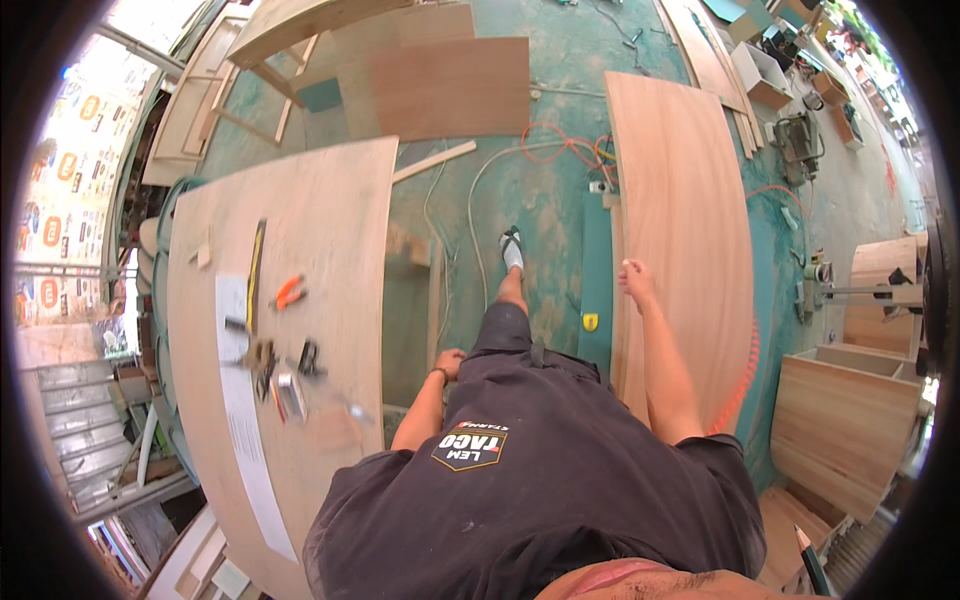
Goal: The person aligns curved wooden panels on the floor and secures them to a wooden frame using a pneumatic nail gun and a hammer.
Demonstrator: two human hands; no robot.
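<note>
Long pale plywood panel (685, 230), seemingly lying flat, smooth unmarked face

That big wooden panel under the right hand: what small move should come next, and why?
Probably bring the left hand across to the plywood panel. Only the right hand grips its near edge, and the left hangs free by the thigh.

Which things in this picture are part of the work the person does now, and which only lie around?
In use:
right hand resting on the long plywood panel
left hand by the hip, holding nothing visible

Lying about:
orange pliers
paper sheet
orange cable
wooden cabinet
</note>
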